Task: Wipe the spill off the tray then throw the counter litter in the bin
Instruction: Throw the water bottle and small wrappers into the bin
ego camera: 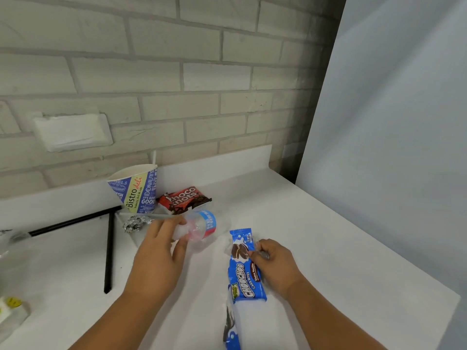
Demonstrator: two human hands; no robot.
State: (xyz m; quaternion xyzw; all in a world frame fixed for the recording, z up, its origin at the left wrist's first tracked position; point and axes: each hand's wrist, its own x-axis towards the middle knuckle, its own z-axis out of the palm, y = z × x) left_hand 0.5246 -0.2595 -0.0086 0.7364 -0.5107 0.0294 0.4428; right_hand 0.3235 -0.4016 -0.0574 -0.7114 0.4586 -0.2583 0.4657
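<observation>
- Fingers (165, 227) of left hand (159, 256): wrap a clear plastic cup (199, 227) with a blue-and-red label, lying on its side on the white counter (316, 248); near end hidden behind the palm.
- Fingers (256, 252) of right hand (276, 262): pinch the right edge of a blue Choochoo wrapper (243, 271), flat on the counter; lower end blurs into a pale strip cut off by the frame.
- Behind the cup: crumpled foil (135, 223), Choco Shots wrapper (185, 198), tilted Bistro paper cup (135, 190).
- Far left: thin black bars (108, 248), hard to identify; blurred white-and-yellow thing (10, 309), cropped at the edge.
</observation>
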